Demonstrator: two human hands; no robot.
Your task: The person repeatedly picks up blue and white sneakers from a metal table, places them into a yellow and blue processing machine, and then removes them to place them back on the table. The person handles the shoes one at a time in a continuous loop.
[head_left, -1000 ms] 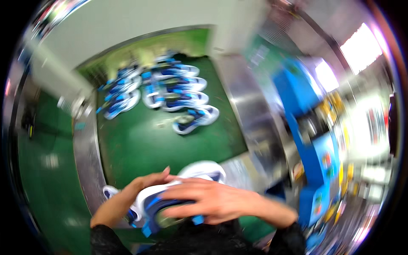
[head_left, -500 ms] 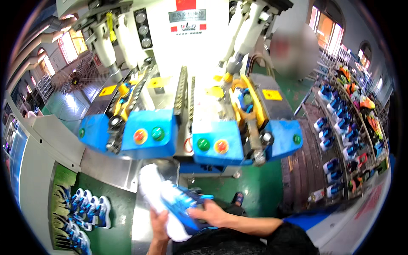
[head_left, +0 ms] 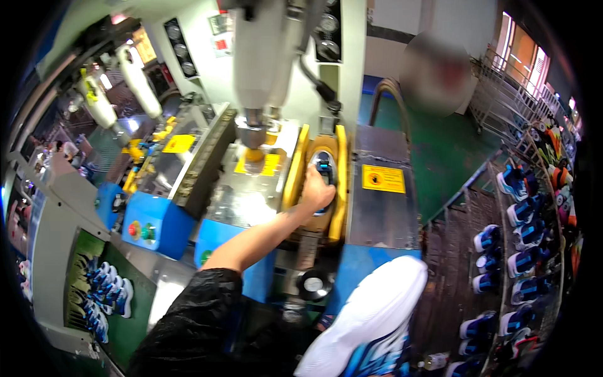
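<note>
My left hand [head_left: 317, 191] reaches forward into the right-hand station of the machine. Its fingers are closed on a dark sneaker with blue and pale trim [head_left: 323, 163], which sits between two upright yellow pads [head_left: 341, 182]. Part of that sneaker is hidden under the hand. Close to me at the lower right, a second sneaker [head_left: 372, 323], white-soled with a blue and white upper, is held up with its sole showing. The picture does not show my right hand; whatever supports this sneaker is out of sight.
A white press cylinder [head_left: 254, 81] hangs left of my hand. Blue control boxes [head_left: 157, 226] front the machine. To the right stands a rack [head_left: 477, 195] with several blue sneakers. More sneakers [head_left: 110, 289] stand at the lower left beside a grey housing [head_left: 56, 251].
The view has turned toward the right station. My left hand has let go of the white-soled sneaker and gripped the one between the pads. The white-soled sneaker is now at the lower right.
</note>
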